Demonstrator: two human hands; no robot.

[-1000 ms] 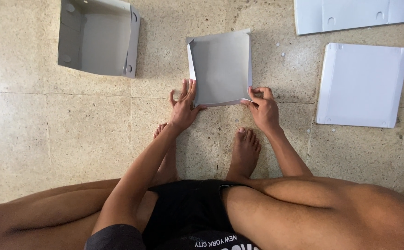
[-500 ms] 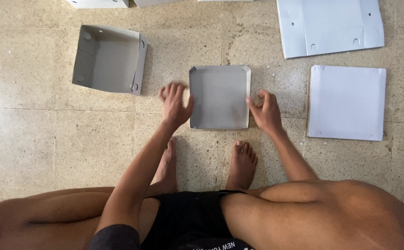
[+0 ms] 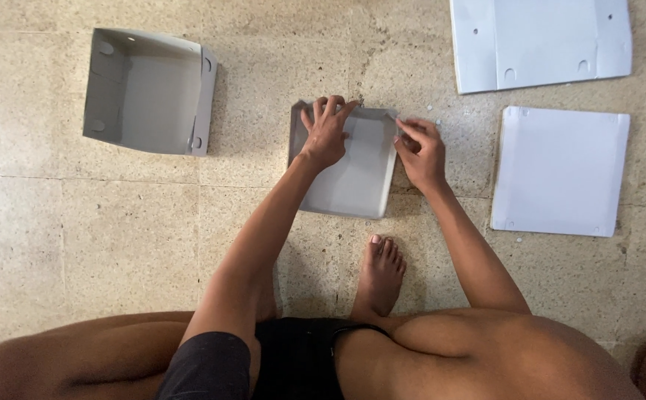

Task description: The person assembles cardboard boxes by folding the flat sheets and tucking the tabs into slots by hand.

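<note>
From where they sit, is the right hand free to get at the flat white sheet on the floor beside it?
Probably yes: the right hand lies close to the flat white sheet, only bare floor between them.

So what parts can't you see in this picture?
All in the head view:
- Grey box being folded: its far-left corner is covered by the left hand.
- What the right hand pinches at the box's right edge: too small to tell.
- Large white panel: cut off by the top edge.
- Left foot: hidden behind the left forearm; only the right foot shows.
- Finished grey box: small fittings inside are too small to identify.
</note>
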